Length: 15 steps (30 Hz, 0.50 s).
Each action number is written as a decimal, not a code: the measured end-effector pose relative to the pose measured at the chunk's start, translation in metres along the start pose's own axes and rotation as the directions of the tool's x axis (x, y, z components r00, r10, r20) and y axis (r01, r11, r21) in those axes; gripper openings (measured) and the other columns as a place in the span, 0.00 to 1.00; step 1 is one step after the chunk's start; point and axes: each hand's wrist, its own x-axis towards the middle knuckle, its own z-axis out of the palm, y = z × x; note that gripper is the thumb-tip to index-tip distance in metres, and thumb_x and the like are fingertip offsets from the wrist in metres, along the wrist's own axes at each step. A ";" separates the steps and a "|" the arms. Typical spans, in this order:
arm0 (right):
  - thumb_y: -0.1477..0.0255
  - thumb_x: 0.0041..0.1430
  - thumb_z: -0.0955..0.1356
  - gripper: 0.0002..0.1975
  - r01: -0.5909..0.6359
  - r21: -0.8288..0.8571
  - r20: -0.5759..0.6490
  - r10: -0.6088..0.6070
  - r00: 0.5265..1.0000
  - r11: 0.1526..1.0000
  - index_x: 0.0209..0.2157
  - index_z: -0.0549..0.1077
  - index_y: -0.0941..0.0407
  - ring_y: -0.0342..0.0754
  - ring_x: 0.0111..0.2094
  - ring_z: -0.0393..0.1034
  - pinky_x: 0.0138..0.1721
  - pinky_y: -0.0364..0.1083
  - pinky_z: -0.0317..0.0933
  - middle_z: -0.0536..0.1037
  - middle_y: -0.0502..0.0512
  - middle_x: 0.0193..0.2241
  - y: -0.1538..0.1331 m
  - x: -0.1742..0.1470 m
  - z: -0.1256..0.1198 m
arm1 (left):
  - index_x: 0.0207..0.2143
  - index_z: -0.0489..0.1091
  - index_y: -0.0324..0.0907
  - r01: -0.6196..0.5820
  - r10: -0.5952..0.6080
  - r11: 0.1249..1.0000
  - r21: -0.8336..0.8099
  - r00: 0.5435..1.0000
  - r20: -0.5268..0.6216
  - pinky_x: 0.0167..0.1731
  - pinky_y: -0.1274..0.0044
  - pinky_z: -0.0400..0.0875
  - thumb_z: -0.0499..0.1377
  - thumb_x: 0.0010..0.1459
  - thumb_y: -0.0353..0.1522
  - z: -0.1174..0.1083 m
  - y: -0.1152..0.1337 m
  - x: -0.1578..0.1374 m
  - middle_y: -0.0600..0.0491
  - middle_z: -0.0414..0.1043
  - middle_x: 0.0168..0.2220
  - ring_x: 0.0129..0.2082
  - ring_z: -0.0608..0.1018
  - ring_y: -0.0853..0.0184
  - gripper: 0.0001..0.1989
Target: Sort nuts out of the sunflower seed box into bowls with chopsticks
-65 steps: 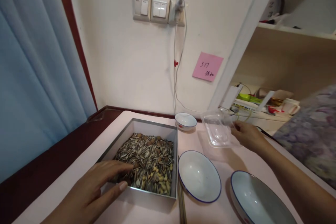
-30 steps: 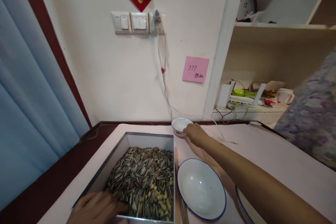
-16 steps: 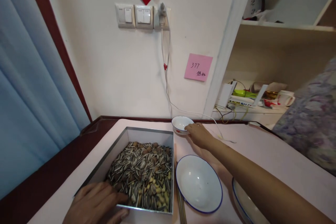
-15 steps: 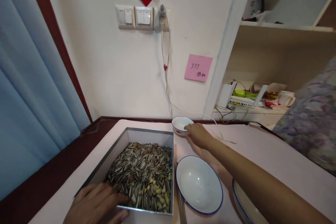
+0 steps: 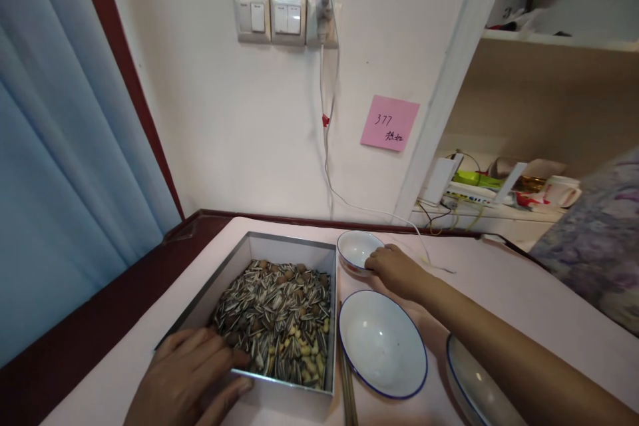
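My right hand reaches to the back of the table and grips the right side of the rim of a small white enamel bowl. This bowl stands close by the far right corner of a box with tall sides. Sunflower seeds, peanuts and round brown nuts lie mixed inside the box. At the near left corner, my left hand holds the box wall, fingers over the edge and thumb outside.
To the right of the box lie chopsticks, then a larger blue-rimmed white dish. A second dish is partly hidden under my right forearm. A white cable hangs from the wall socket onto the table.
My right hand has drawn the small bowl a little nearer to me. My left hand keeps its place on the box. The whole view has shifted slightly.
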 end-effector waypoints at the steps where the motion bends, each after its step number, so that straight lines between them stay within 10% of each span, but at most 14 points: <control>1: 0.77 0.69 0.66 0.08 0.011 0.016 0.006 -0.011 1.000 1.000 0.40 0.79 0.57 0.52 0.45 0.76 0.52 0.56 0.64 0.82 0.53 0.39 -0.002 -0.006 -0.001 | 0.38 0.76 0.50 -0.008 0.008 1.000 0.007 1.000 0.003 0.42 0.70 0.63 0.60 0.67 0.44 0.000 -0.001 0.000 0.58 0.77 0.31 0.32 0.76 0.63 0.10; 15: 0.66 0.71 0.65 0.16 0.011 0.363 -0.172 0.055 0.984 0.932 0.54 0.78 0.55 0.55 0.53 0.74 0.56 0.56 0.65 0.80 0.61 0.51 -0.065 -0.109 -0.023 | 0.35 0.74 0.45 -0.041 0.040 0.990 0.137 0.999 0.010 0.40 0.69 0.57 0.55 0.71 0.41 0.005 0.012 0.007 0.57 0.74 0.29 0.31 0.74 0.63 0.14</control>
